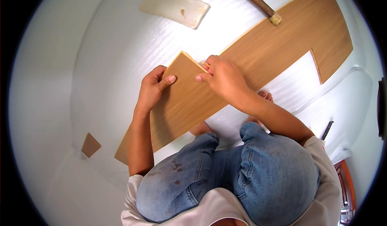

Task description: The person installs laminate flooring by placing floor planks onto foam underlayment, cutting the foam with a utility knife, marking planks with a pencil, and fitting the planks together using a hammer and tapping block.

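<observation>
At far left, a small brown offcut (91, 145) lies on the white sheet (100, 70), well apart from your hands. Your left hand (151, 89) clasps the left edge of the board piece (185, 79), thumb flat on its brown face and fingers curled behind. Beyond its raised corner, a pale flat block (175, 7) rests on the sheet.

The board piece is between your hands, tilted up over the long plank (282, 40); its lower end blends with the plank, so you cannot tell where it stops. Your right hand (226, 79) pinches at the right-hand edge, thumb and fingers close together — whether on the edge alone or also on a loose sliver, you cannot tell.

Farther right, a wooden handle (256, 2) reaches over the plank's far edge, the plank's cutout opens towards your side, and a thin black tool (327, 130) lies beyond your right arm.

You seem to be at the step of feeling or tidying that edge. The next move likely calls for a steady left hold and light right fingertips — the rim looks rough and could splinter.
</observation>
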`<state>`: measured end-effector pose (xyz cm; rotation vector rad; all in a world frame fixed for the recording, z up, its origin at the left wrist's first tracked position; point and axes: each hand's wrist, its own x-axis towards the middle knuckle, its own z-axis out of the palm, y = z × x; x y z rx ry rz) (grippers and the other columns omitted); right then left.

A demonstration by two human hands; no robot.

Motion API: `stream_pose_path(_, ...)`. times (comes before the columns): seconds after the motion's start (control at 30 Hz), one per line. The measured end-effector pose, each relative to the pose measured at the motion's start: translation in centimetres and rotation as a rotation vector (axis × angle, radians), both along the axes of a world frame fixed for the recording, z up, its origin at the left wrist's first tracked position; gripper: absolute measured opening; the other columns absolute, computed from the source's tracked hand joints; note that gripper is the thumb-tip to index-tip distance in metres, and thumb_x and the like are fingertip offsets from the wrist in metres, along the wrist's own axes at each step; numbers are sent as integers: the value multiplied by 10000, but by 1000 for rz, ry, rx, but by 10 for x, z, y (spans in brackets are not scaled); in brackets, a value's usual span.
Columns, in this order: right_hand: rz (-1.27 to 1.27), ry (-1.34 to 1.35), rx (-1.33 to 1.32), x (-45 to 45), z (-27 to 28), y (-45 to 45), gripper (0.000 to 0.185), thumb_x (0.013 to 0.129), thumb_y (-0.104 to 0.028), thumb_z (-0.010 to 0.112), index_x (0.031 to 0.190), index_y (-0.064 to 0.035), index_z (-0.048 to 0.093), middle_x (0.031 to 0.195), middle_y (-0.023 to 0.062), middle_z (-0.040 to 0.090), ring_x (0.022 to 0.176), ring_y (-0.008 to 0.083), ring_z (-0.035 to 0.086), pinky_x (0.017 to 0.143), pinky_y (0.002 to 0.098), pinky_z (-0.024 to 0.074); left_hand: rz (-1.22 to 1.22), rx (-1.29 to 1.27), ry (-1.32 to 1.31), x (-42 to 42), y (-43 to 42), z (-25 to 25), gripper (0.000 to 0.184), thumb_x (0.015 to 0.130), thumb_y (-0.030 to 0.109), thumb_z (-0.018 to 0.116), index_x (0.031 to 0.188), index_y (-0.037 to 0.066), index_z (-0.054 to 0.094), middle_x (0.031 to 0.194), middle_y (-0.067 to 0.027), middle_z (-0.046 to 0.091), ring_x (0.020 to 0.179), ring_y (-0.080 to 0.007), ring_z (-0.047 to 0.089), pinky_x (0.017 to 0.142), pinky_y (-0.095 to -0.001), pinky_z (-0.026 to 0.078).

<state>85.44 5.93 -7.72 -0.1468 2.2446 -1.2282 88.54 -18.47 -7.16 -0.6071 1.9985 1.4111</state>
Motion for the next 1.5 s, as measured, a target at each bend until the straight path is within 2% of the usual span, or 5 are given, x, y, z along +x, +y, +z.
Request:
stream_pose_path(0.3, 51, -165, -82, -12, -23, 11, 297, 880, -263, 778, 919, -7, 633, 898, 133, 688, 800, 313, 663, 718, 414, 514, -26, -78, 19, -1, 2, 5, 199, 929, 210, 743, 945, 28, 664, 793, 23, 611, 737, -73, 515, 696, -253, 437)
stream_pose_path(0.37, -76, -425, -595, -9, -52, 22, 216, 943, -236, 736, 922, -52, 626, 834, 24, 649, 712, 138, 582, 659, 305, 491, -22, -53, 15, 0, -2, 5, 200, 926, 210, 745, 943, 28, 664, 796, 23, 612, 736, -72, 514, 694, -253, 436)
stream_pose_path(0.47, -54, -703, -716, -8, -65, 31, 159, 997, -223, 664, 977, -73, 616, 867, -11, 611, 725, 88, 535, 666, 279, 470, -21, 5, 21, 0, -9, 4, 208, 922, 217, 751, 942, 28, 665, 798, 25, 610, 735, -69, 510, 689, -251, 434)
stream_pose_path(0.67, -217, -648, -1087, -10, -70, 24, 209, 1035, -282, 586, 1074, -77, 573, 852, 7, 572, 747, 83, 502, 683, 240, 415, -16, 9, -2, -1, -5, 11, 237, 918, 244, 759, 939, 30, 661, 784, 33, 595, 729, -65, 502, 679, -247, 429)
stream_pose_path(1.5, -250, -822, -1126, -21, -66, -31, 239, 1035, -306, 622, 889, -131, 548, 740, -59, 526, 600, 22, 443, 535, 188, 362, -73, 55, -25, 14, 1, 13, 256, 923, 264, 745, 964, 28, 654, 775, 19, 587, 731, -84, 492, 678, -272, 423)
